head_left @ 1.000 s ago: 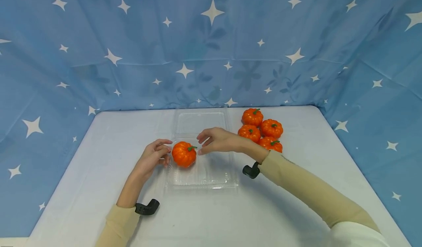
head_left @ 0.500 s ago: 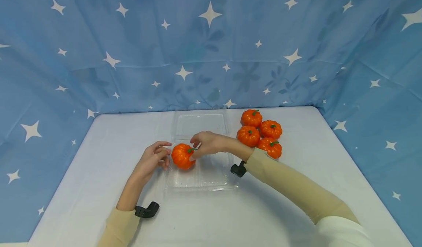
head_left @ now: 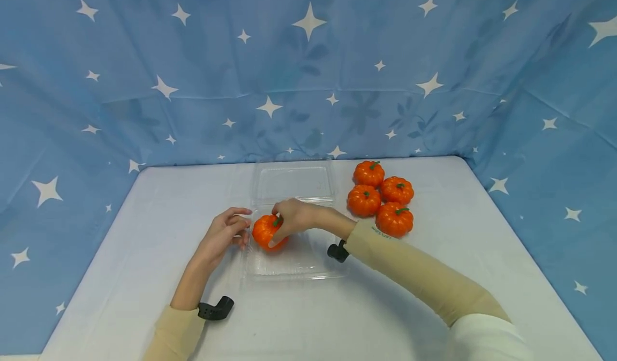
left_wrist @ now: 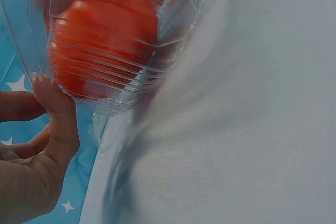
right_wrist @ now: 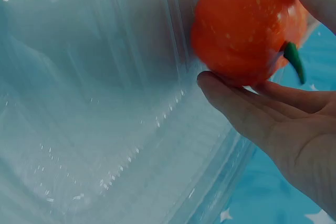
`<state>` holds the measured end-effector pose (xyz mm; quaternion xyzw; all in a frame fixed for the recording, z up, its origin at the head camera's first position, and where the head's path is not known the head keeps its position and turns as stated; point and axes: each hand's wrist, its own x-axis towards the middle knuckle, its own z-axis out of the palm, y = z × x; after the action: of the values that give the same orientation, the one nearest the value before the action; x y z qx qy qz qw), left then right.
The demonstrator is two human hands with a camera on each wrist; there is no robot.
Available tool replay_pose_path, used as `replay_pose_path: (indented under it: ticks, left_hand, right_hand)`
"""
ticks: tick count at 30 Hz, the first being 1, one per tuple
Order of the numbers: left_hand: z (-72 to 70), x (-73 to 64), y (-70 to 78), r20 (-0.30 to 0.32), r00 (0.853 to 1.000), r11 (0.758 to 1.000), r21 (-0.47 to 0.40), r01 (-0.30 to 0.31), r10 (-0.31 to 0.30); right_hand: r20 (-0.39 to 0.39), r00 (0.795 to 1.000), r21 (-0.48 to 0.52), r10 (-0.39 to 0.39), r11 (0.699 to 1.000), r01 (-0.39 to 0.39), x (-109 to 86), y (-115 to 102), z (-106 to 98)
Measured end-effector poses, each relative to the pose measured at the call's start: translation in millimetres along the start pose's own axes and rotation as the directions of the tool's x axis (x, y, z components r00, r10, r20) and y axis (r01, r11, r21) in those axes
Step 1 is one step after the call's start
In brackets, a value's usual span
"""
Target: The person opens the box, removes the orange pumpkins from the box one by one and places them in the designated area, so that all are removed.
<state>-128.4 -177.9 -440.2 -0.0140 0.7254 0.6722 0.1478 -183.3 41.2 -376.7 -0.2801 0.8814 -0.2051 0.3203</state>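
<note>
A small orange pumpkin (head_left: 262,234) with a green stem sits at the left side of the clear plastic container (head_left: 308,271). My right hand (head_left: 296,217) grips it, thumb on the near side and fingers on the far side. In the right wrist view the pumpkin (right_wrist: 244,27) lies between the thumb and the fingers, its stem (right_wrist: 295,61) sticking out towards the palm. My left hand (head_left: 224,233) is at the container's left edge, fingers loosely bent. The left wrist view shows its thumb tip right at the rim, and the pumpkin (left_wrist: 113,35) through the clear wall.
The container's lid (head_left: 294,181) lies folded back, away from me. Several similar pumpkins (head_left: 363,200) stand grouped to the right of the lid on the white table (head_left: 409,286). A blue star-patterned curtain (head_left: 308,109) closes off the back and sides.
My right hand has moved left from beside the pumpkin and now grips it. The pumpkin has shifted slightly towards me. My left hand has stayed at the container's edge.
</note>
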Motion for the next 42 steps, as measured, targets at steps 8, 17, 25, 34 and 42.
replay_pose_path:
  ticks: [8,17,25,34,42]
  left_hand:
    - [3.0,2.2,-1.3,0.007,1.0,1.0,-0.008,-0.014,0.014]
    - [2.7,1.5,-1.2,0.005,1.0,1.0,-0.001,-0.017,0.017]
    - [1.6,0.1,-2.4,-0.003,1.0,1.0,0.004,-0.011,0.011]
    - [0.8,-1.8,-2.0,-0.019,1.0,1.0,0.014,-0.006,0.006]
    - [0.4,-0.3,-2.7,-0.014,1.0,1.0,-0.001,-0.01,0.01]
  right_hand:
    - [0.013,1.0,-0.022,0.015,1.0,-0.015,-2.0,-3,3]
    - [0.068,0.998,-0.07,-0.006,0.997,0.011,-7.9,-3,8]
    - [0.083,0.995,-0.133,-0.059,0.989,0.07,-10.2,-6,15]
    - [0.087,0.994,-0.164,-0.067,0.983,0.081,-11.6,-8,17]
    - [0.104,0.986,-0.171,-0.128,0.975,0.145,-9.7,-3,17]
